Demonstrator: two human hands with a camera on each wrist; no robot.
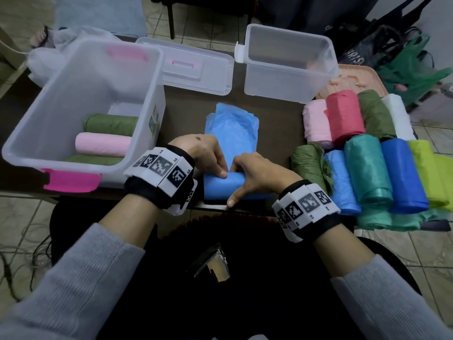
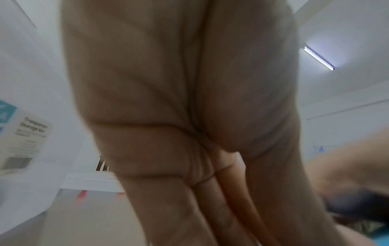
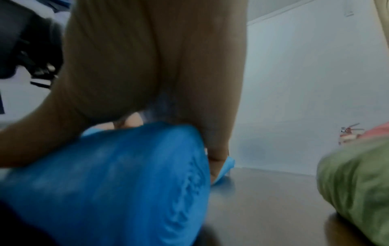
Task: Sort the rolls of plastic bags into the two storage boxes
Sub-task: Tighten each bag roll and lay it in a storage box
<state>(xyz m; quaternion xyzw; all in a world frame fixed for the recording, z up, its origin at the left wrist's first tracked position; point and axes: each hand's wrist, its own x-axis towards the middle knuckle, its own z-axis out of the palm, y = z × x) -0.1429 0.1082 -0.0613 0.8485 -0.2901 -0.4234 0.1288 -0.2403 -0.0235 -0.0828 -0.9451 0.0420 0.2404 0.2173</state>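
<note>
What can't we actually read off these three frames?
- Head view: the fingertips of the left hand and right hand curl down onto the blue roll, so the grip is unclear.
- Left wrist view: the palm fills the frame; the roll is barely seen.
- Left wrist view: the storage box label is blurred, partly unreadable.
- Head view: the large box's frosted wall blurs part of its contents.

A lived-in room of a home, by the look of it: worn beige floor tiles (image 1: 27, 217) with loose cables trailing across them, a small brown surface (image 1: 274, 119), shopping bags (image 1: 402, 62) slumped against a pale wall, chair legs (image 1: 171, 18) behind, and a tube light (image 2: 319, 58) on the ceiling.
</note>
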